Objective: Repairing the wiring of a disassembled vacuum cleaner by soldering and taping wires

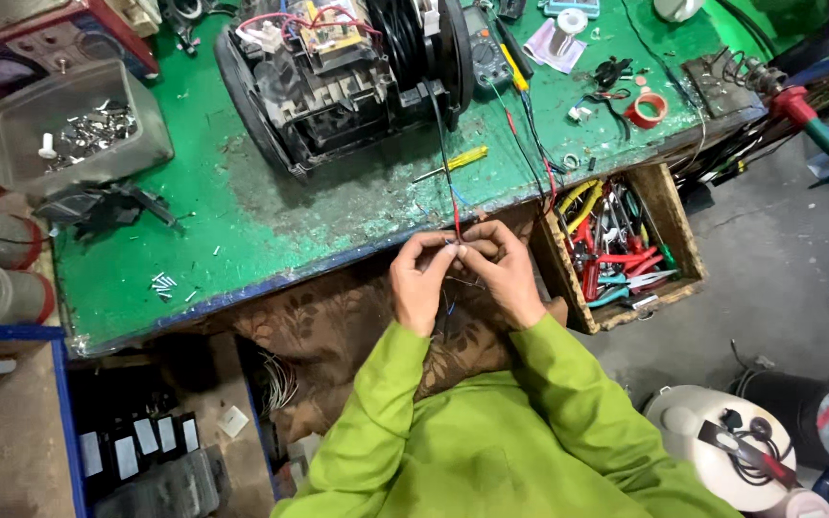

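A: Grip first. What do the hands have?

B: Left hand [421, 278] and right hand [506, 273] meet just off the desk's front edge, fingertips pinched narrow on the thin red and dark wires [456, 216]. Both wrists bent inward, green sleeves angled up from below. Each grip is closed on the wire ends; the ends themselves are too small to make out.

A: Where do the wires run?

B: Up over the worn green desk [271, 230] to the black motor-like appliance with exposed circuit board [338, 77].

A: Counts nearby?

B: One yellow-handled screwdriver [453, 161] just past the hands. One roll of red tape [646, 109], far right. One open wooden drawer of red- and yellow-handled pliers [626, 245] beside the right hand; pliers too tangled to count. One clear plastic tub of metal bits [74, 125], left.

A: Labels?

B: A row of four small white rectangular labels on dark boxes [136, 446], lower left, under the desk.
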